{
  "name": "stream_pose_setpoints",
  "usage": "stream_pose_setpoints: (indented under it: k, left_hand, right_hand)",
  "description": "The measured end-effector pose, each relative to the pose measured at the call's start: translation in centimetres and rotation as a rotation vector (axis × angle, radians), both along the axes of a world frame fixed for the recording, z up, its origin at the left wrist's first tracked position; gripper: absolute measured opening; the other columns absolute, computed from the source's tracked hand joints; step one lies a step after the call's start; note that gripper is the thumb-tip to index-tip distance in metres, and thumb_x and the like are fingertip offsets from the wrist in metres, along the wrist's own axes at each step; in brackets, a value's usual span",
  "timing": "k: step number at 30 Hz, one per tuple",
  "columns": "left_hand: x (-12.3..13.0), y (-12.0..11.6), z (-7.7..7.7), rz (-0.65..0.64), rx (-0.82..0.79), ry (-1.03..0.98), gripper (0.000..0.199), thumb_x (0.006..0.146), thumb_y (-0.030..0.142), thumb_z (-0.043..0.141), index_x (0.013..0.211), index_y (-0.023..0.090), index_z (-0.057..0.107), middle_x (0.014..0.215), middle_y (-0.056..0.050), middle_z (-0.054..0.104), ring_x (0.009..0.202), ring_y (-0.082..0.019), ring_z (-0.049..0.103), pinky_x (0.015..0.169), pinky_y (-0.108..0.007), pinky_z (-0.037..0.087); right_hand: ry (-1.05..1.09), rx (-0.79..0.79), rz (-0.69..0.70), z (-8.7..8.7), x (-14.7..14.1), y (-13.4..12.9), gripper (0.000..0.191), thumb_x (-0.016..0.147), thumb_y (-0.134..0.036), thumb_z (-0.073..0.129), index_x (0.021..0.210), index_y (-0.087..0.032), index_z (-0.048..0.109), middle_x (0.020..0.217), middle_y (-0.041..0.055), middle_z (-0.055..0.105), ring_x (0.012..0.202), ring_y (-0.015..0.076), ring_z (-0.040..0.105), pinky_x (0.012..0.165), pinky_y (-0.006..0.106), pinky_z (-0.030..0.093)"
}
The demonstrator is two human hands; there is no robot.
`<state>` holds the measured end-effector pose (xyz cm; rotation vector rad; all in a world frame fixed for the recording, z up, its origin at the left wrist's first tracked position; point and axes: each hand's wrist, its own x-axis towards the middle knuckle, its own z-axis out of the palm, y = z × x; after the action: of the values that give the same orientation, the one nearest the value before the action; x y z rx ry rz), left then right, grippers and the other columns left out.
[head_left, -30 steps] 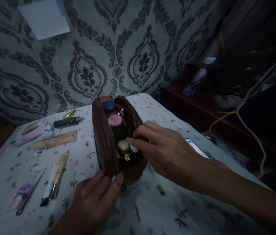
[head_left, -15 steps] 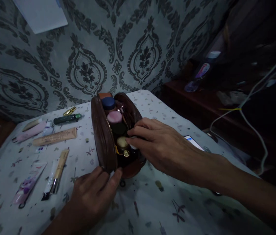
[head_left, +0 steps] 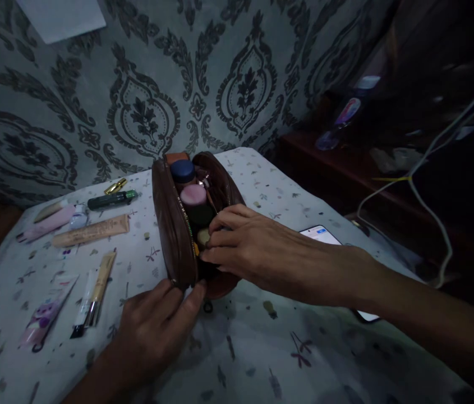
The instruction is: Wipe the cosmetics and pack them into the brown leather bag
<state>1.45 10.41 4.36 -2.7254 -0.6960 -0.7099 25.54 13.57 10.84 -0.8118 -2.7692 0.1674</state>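
A brown zip pouch stands unzipped on the patterned white cloth. Inside are a blue-lidded jar, a pink round item, a dark round item and a pale gold lid. My left hand pinches the pouch's near edge between thumb and fingers. Over the pouch's right side, my right hand reaches in with bent fingers at the gold lid, partly covering it. Whether those fingertips grip anything is hidden.
Several tubes lie at left, among them a beige tube and a purple-white tube. A green tube lies behind. A phone is under my right forearm. A bottle and white cable are at right.
My right hand has moved left and slightly lower over the pouch opening, covering more of the gold lid and the metal piece near it. My left hand keeps its hold.
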Motion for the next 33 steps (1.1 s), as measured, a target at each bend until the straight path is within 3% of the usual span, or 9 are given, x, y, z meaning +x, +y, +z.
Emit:
stream_pose_setpoints:
  k: [5, 15, 27, 33]
  left_hand:
    - [0.0, 0.0, -0.1, 0.011, -0.016, -0.025, 0.024, 0.091, 0.007, 0.052, 0.113, 0.013, 0.061, 0.067, 0.001, 0.06, 0.066, -0.014, 0.059, 0.05, -0.025, 0.039]
    - [0.0, 0.2, 0.1, 0.013, -0.03, 0.011, 0.024, 0.095, 0.011, 0.048, 0.115, 0.014, 0.059, 0.064, 0.002, 0.059, 0.061, -0.013, 0.057, 0.048, -0.025, 0.04]
    - [-0.1, 0.2, -0.5, -0.011, -0.054, -0.017, 0.024, 0.093, 0.01, 0.052, 0.116, 0.012, 0.059, 0.07, 0.0, 0.064, 0.064, -0.015, 0.06, 0.049, -0.025, 0.042]
    - [0.0, 0.2, -0.4, -0.011, -0.022, -0.038, 0.023, 0.093, 0.009, 0.051, 0.114, 0.011, 0.059, 0.073, -0.002, 0.067, 0.072, -0.018, 0.065, 0.056, -0.026, 0.048]
  right_hand:
    - [-0.054, -0.014, 0.033, 0.1, -0.1, 0.3, 0.019, 0.077, -0.001, 0.056, 0.082, -0.019, 0.058, 0.084, 0.0012, 0.058, 0.084, 0.0176, 0.045, 0.081, 0.035, 0.034]
    - [-0.078, -0.004, 0.012, -0.3, -0.2, 0.4, 0.017, 0.088, -0.006, 0.052, 0.075, -0.018, 0.054, 0.084, 0.0015, 0.055, 0.083, 0.0169, 0.042, 0.079, 0.034, 0.032]
    - [-0.012, 0.005, 0.019, -1.1, -0.4, 0.8, 0.023, 0.097, -0.016, 0.047, 0.076, -0.018, 0.055, 0.08, 0.0012, 0.055, 0.082, 0.0162, 0.042, 0.086, 0.036, 0.032]
    - [0.024, -0.077, 0.005, -0.7, -0.4, 0.8, 0.013, 0.094, -0.016, 0.051, 0.085, -0.017, 0.06, 0.085, 0.0033, 0.061, 0.089, 0.0196, 0.047, 0.088, 0.039, 0.035]
